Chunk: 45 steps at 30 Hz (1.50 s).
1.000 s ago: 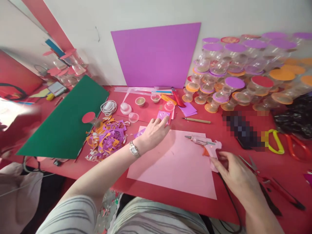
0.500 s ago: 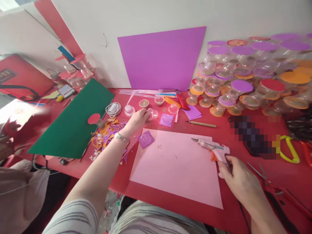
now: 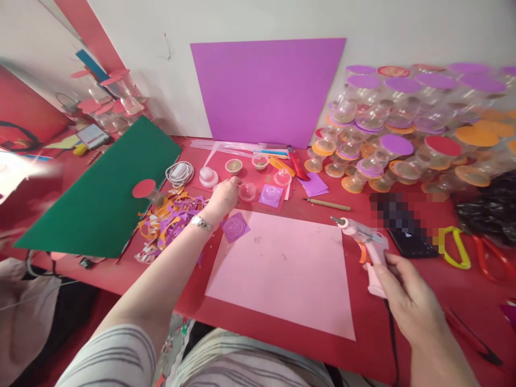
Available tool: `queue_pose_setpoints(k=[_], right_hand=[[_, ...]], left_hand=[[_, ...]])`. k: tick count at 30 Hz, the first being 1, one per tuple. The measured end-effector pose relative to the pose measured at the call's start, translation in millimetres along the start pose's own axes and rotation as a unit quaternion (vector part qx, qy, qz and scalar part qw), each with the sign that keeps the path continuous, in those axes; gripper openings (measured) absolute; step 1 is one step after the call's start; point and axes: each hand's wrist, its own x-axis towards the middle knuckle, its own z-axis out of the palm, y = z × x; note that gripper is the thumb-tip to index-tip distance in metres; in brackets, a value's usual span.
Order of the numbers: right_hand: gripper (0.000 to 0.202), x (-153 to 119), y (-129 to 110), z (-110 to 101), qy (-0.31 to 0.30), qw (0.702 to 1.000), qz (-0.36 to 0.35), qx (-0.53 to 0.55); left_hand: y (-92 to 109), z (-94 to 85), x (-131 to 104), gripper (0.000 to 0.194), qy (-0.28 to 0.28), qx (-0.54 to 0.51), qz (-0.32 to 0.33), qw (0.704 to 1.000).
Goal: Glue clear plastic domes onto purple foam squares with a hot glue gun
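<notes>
My right hand [image 3: 403,285] is wrapped round the handle of a pink glue gun [image 3: 363,239], its nozzle pointing left over the right edge of a pink sheet [image 3: 278,274]. My left hand [image 3: 226,198] reaches to the back of the red table, its fingers bent beside a clear plastic dome [image 3: 247,192]; whether they grip anything is hidden. Near that hand are two small cups [image 3: 234,166] with brownish contents and a purple square with a clear dome [image 3: 271,195]. Another purple square with a dome [image 3: 235,227] lies at the sheet's upper left corner.
Stacked clear forms with coloured discs [image 3: 374,161] fill the back right. A phone [image 3: 415,242], yellow-handled scissors [image 3: 465,258] and a craft knife [image 3: 328,204] lie right. Paper scraps [image 3: 173,220] and a green board [image 3: 100,199] are left, near another person.
The view has shifted. My right hand has raised and turned the glue gun, now beyond the pink sheet's right edge. My left hand's fingers have moved slightly off the clear dome.
</notes>
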Motion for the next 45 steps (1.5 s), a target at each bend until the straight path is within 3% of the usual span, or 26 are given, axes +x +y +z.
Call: queue_pose_setpoints(k=[4, 6, 8, 11, 14, 16, 20, 24, 28, 34, 39, 42, 45], right_hand=[[0.046, -2, -32, -2, 0.054, 0.991, 0.044, 0.112], [0.045, -2, -52, -2, 0.103, 0.975, 0.072, 0.181], [0.042, -1, -68, -1, 0.106, 0.957, 0.104, 0.249], [0.038, 4, -77, 9, 0.009, 0.923, 0.114, 0.366], [0.033, 11, -66, 26, -0.110, 0.888, 0.130, 0.428], [0.029, 18, -52, 35, -0.153, 0.877, 0.133, 0.436], [0.026, 28, -32, 43, -0.176, 0.864, 0.097, 0.461], [0.023, 32, -32, 39, -0.133, 0.872, 0.069, 0.466], [0.025, 31, -36, 38, -0.082, 0.886, 0.051, 0.454], [0.029, 26, -34, 43, -0.020, 0.907, 0.044, 0.418], [0.028, 22, -29, 44, -0.060, 0.911, 0.031, 0.407], [0.024, 19, -28, 45, -0.077, 0.920, 0.011, 0.383], [0.023, 14, -27, 46, -0.091, 0.932, -0.005, 0.351]], left_hand=[[9, -9.1, -12, 0.031, 0.008, 0.083, 0.027, 0.996], [15, -15.4, -24, 0.033, 0.025, 0.148, 0.060, 0.987], [18, -21.5, -38, 0.029, 0.047, 0.199, 0.081, 0.975], [13, -26.1, -60, 0.024, 0.034, 0.179, 0.111, 0.977], [-2, -21.4, -78, 0.028, 0.015, 0.149, 0.158, 0.976], [-14, -13.6, -86, 0.035, 0.014, 0.154, 0.187, 0.970], [-31, 3.0, -91, 0.045, 0.007, 0.183, 0.216, 0.959], [-27, 4.6, -91, 0.022, 0.013, 0.208, 0.215, 0.954], [0, 0.4, -99, 0.027, 0.047, 0.174, 0.237, 0.955], [38, 27.3, -107, 0.020, -0.057, 0.102, 0.315, 0.942], [31, 50.5, -103, 0.034, -0.092, 0.070, 0.280, 0.953], [20, 54.7, -101, 0.053, -0.084, 0.022, 0.258, 0.962], [13, 54.8, -100, 0.058, -0.090, -0.006, 0.246, 0.965]])
